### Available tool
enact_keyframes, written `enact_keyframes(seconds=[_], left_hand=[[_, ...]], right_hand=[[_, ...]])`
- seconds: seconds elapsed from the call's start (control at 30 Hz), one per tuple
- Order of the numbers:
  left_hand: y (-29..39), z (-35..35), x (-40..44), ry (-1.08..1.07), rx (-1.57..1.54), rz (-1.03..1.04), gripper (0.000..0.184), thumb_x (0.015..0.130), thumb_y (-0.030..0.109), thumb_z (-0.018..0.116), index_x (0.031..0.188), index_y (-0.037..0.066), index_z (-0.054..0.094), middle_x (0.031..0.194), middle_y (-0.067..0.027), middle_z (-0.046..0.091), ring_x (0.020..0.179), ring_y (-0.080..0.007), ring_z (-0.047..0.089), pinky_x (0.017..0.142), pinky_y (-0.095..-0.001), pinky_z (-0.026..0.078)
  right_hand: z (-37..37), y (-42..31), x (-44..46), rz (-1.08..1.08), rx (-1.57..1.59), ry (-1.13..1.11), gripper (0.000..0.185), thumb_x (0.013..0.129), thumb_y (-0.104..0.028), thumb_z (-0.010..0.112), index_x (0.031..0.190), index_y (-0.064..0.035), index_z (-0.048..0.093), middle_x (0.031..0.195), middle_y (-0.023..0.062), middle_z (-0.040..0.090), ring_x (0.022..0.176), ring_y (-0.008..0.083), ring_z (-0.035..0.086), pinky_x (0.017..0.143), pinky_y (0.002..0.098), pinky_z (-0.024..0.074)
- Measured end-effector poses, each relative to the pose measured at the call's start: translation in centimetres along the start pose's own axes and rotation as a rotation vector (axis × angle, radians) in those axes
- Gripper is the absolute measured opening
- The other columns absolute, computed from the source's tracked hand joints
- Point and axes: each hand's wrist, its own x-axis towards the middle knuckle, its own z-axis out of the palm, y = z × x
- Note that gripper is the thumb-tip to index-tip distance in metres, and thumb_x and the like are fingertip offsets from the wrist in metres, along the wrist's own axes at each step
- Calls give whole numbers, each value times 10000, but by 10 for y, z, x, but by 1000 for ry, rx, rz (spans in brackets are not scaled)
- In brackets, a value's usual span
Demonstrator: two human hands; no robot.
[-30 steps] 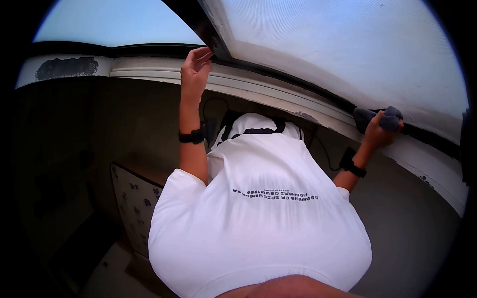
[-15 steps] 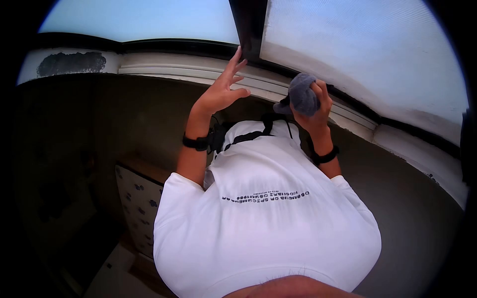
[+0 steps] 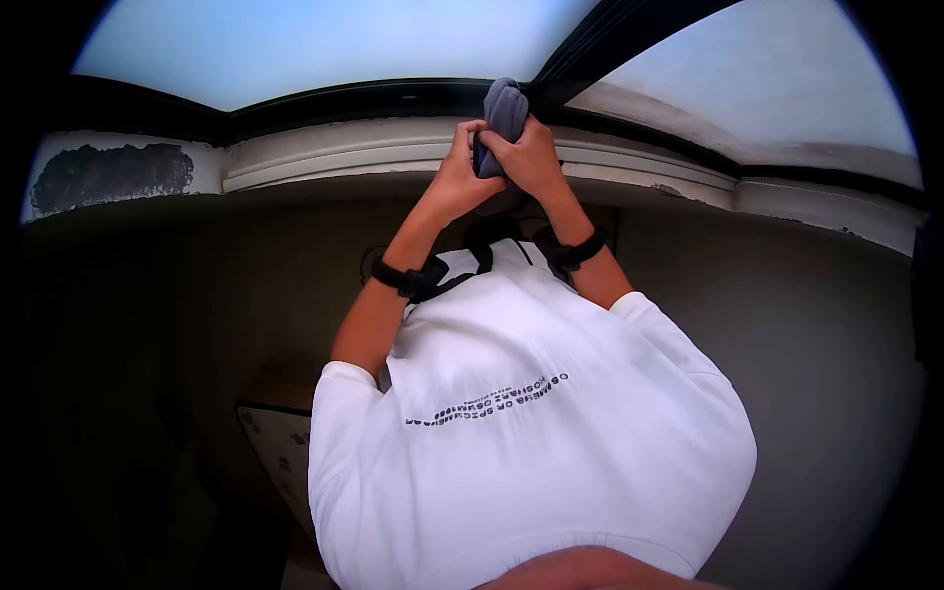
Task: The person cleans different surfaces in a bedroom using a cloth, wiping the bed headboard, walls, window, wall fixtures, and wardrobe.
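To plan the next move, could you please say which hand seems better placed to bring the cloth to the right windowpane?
Probably the right: the right hand holds the cloth on the side nearer the right windowpane; the left hand is farther away.

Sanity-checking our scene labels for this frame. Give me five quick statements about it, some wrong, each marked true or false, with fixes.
1. The left hand and the right hand are both on the gray cloth. True.
2. The cloth is spread flat on the sill. False: it is bunched up between the hands.
3. The white T-shirt has dark lettering on it. True.
4. Both wrists are bare. False: the left wrist has a black band, and so does the right.
5. The dark patch on the pale ledge is to the right of the hands. False: it is to their left.
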Motion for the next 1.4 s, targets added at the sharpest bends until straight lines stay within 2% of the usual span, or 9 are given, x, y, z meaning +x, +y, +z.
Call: enact_keyframes(seconds=[0.1,0.17,0.3,0.37,0.67,0.9,1.27,1.33,1.4], left_hand=[[19,-10,-7,12,-37,-29,899,731,79,800,1449,111,259,1235,-143,490,1074,-214,565,899,-332,502],[22,-17,-15,20,-43,-94,910,731,90,804,1456,107,255,1222,-144,499,1083,-216,564,898,-329,503],[0,-41,-27,13,-37,-97,871,774,73,770,1490,84,274,1251,-168,513,1055,-215,594,889,-317,505],[-9,-55,-35,52,21,-47,763,837,3,689,1496,74,310,1227,-175,569,1002,-191,622,870,-307,507],[9,-101,-56,136,40,-72,494,885,-35,614,1355,33,477,1076,-108,643,949,-140,615,815,-271,502],[-20,-133,-55,346,203,104,356,917,16,567,1270,32,527,1030,-137,663,905,-194,647,782,-319,518],[38,-100,-10,-155,256,-128,373,917,89,608,1251,21,458,1010,-173,645,833,-261,616,776,-356,502],[26,-99,-5,-133,424,165,370,915,141,639,1220,20,467,948,-175,650,761,-248,603,706,-366,504],[27,-102,-10,-169,411,83,309,933,185,632,1150,8,501,879,-161,639,707,-229,589,667,-356,495]], right_hand=[[16,0,1,32,24,98,403,764,-271,736,954,77,661,838,211,710,796,297,713,738,368,542],[23,-5,-1,89,-3,139,476,748,-311,718,986,95,644,921,292,682,915,428,674,826,438,529],[42,-11,1,216,-47,-60,485,764,-335,717,987,89,640,950,302,674,937,432,668,829,450,525],[57,-22,3,-13,-182,-13,493,776,-356,720,959,93,627,968,310,661,944,435,661,821,456,525],[71,-63,17,-36,-110,-24,447,793,-352,707,946,58,622,914,250,649,882,442,655,774,470,528],[87,-101,36,-218,-451,-336,417,809,-360,678,959,27,641,970,220,612,865,432,644,778,492,521],[33,-76,22,-20,-429,-92,401,763,-361,730,810,20,617,835,240,673,833,439,657,734,478,531],[34,-74,23,-27,-442,-32,375,766,-333,726,814,23,616,821,249,672,833,445,656,739,478,530],[33,-82,21,6,-461,-56,367,771,-335,712,847,18,644,866,221,675,847,437,657,758,479,533]])
